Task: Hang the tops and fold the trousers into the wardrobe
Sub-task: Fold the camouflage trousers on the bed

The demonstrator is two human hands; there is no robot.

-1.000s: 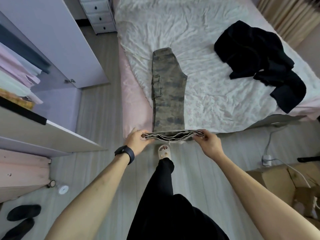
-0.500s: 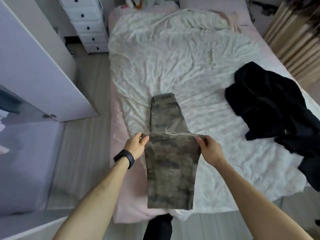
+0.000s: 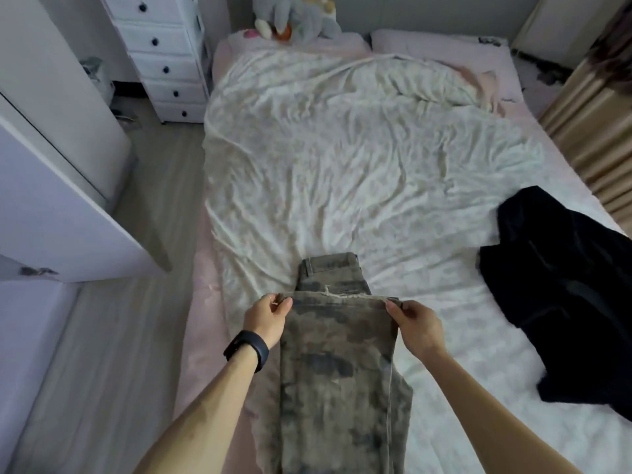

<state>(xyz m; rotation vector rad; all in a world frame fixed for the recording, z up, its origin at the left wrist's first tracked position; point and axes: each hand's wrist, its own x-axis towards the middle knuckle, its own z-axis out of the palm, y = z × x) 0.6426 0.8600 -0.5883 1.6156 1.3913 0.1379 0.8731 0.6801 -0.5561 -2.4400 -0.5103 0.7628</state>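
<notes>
Camouflage trousers (image 3: pixel 337 364) lie lengthwise on the bed (image 3: pixel 342 165), their leg ends folded up over the upper part. My left hand (image 3: pixel 266 318) pinches the left corner of the frayed hem, and my right hand (image 3: pixel 415 325) pinches the right corner. The hem sits just short of the waistband (image 3: pixel 330 265), which shows beyond it. A black top (image 3: pixel 564 302) lies crumpled on the bed's right side, apart from both hands.
An open white wardrobe door (image 3: pixel 61 206) stands at the left over the wooden floor. A white chest of drawers (image 3: pixel 164 56) is at the back left, a plush toy (image 3: pixel 294 18) at the bed's head, and beige curtains (image 3: pixel 595 131) on the right.
Both hands have carried the hem from the bed's foot up over the trousers toward the waistband. The view has tilted up toward the bed's head.
</notes>
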